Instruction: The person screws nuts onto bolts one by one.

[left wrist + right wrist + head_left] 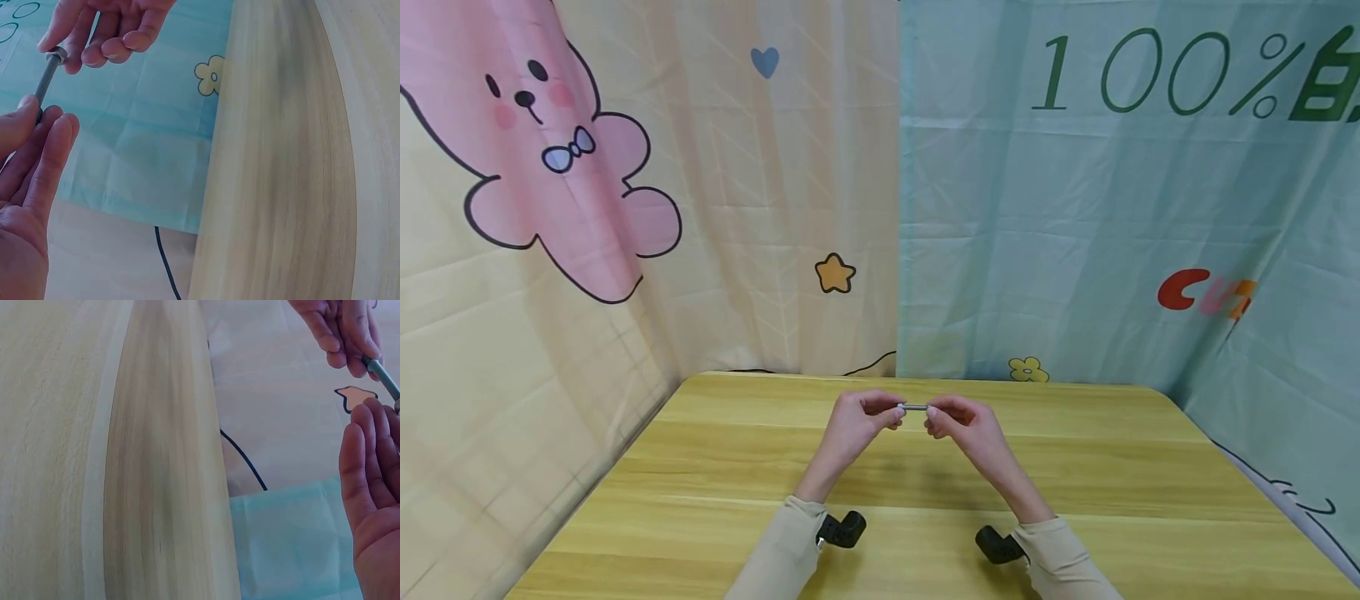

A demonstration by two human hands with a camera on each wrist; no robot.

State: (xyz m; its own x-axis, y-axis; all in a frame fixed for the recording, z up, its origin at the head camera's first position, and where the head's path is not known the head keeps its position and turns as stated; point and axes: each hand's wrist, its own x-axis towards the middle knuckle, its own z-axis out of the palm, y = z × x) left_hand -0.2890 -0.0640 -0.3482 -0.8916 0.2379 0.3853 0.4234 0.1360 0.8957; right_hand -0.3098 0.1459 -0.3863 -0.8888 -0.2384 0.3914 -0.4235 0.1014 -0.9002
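A threaded metal bolt (915, 407) is held level between both hands above the table, small in the head view. My left hand (853, 425) pinches one end between thumb and fingers. At the other end, my right hand (973, 429) pinches with thumb and index finger. The left wrist view shows the bolt's thread (45, 82) bare between the hands, with a hex nut (57, 53) at the right hand's fingertips. Fingers cover the end in the left hand. In the right wrist view the bolt (383, 377) is partly cut off by the frame edge.
The wooden table (917, 550) spreads below both hands. Printed curtains (820, 183) stand behind it and at its sides. A black device (842, 530) is on the left wrist, another black device (998, 544) on the right. A dark cable (165, 262) shows beyond the table edge.
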